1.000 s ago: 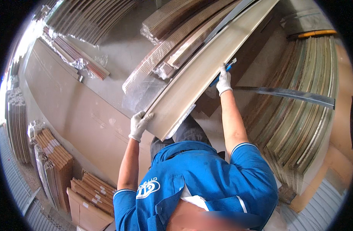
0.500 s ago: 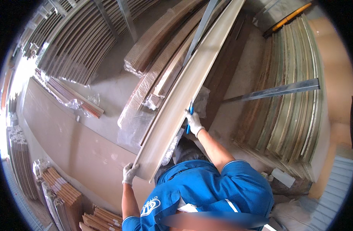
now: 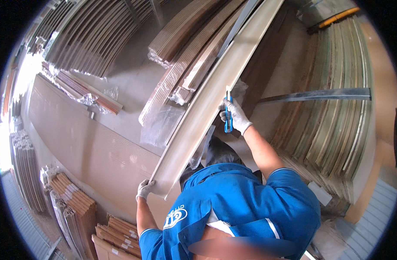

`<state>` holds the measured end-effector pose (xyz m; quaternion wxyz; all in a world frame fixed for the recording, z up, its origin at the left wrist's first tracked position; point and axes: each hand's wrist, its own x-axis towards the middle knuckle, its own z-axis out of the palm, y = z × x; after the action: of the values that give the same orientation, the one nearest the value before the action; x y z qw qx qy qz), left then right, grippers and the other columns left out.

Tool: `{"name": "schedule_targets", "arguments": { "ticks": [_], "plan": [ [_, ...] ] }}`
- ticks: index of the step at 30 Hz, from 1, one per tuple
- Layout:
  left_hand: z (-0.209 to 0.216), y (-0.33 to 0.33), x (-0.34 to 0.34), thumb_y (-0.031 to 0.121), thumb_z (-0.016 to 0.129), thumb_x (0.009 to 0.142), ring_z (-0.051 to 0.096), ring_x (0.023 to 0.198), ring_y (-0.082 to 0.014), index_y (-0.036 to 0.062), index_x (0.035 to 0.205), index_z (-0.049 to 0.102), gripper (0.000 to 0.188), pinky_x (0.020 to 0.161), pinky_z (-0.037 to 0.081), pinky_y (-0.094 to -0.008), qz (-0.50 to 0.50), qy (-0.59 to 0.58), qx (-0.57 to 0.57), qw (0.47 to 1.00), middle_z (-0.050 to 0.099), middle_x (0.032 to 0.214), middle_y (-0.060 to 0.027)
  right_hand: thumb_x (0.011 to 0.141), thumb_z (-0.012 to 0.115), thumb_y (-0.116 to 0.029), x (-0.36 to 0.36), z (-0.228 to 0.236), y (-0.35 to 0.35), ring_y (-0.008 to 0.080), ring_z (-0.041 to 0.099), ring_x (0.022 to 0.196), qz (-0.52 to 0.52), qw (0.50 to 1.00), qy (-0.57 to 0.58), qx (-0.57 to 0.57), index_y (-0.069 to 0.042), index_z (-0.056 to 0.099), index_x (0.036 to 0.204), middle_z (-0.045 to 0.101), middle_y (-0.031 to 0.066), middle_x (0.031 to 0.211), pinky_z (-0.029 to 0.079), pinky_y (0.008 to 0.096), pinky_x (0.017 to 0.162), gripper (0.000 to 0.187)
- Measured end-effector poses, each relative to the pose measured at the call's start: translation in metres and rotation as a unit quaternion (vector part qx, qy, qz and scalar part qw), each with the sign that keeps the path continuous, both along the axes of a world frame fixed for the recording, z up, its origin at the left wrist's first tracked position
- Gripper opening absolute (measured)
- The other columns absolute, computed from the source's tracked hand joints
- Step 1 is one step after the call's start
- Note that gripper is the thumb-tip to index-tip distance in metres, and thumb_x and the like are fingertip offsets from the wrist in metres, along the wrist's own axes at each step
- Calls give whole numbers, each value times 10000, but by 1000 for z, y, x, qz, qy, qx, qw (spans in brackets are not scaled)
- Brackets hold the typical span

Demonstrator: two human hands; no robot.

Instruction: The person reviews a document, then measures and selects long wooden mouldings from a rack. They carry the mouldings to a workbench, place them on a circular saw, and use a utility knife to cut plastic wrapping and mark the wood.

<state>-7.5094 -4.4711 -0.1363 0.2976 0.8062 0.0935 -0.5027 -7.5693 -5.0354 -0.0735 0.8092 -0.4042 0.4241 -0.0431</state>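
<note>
A long cream-coloured panel with raised edges [image 3: 207, 112] slants from just in front of my body to the far right. My left hand [image 3: 145, 189], in a pale work glove, grips the left corner of its near end, fingers over the edge. My right hand [image 3: 238, 117], gloved too, is closed around a blue utility knife [image 3: 228, 115] beside the panel's right edge. The knife's tip points away from me, over the panel; whether it touches the surface I cannot tell. Clear plastic film [image 3: 203, 149] hangs below the right edge, near my legs.
Film-wrapped bundles of brown boards [image 3: 181, 43] lie beyond the panel on the left. Tall stacks of sheets [image 3: 326, 108] stand on the right, crossed by a metal bar [image 3: 319, 95]. A wide beige board [image 3: 90, 138] lies at left, with cardboard-wrapped packs [image 3: 73, 193] nearby.
My right hand has moved farther away along the panel's right edge, knife still in it, and the knife shows more fully. My left hand keeps its hold on the near corner.
</note>
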Motion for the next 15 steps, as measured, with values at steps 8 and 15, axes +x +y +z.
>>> {"name": "schedule_targets", "arguments": {
  "ticks": [8,15],
  "plan": [
    [30,-35,39,357,724,778,663,929,-299,95,1163,662,470,843,515,-392,-198,-240,84,947,693,1026,-150,994,513,-247,-47,59,59,215,667,828,145,969,-37,199,-112,458,1284,639,107,954,580,377,723,324],
    [54,-184,102,296,701,845,673,939,-201,2,1140,651,418,846,517,-320,-50,-264,-166,949,698,1042,-149,986,526,-369,-95,80,83,117,579,664,176,967,67,174,-137,559,1199,598,29,788,509,278,605,317]
  ]
}}
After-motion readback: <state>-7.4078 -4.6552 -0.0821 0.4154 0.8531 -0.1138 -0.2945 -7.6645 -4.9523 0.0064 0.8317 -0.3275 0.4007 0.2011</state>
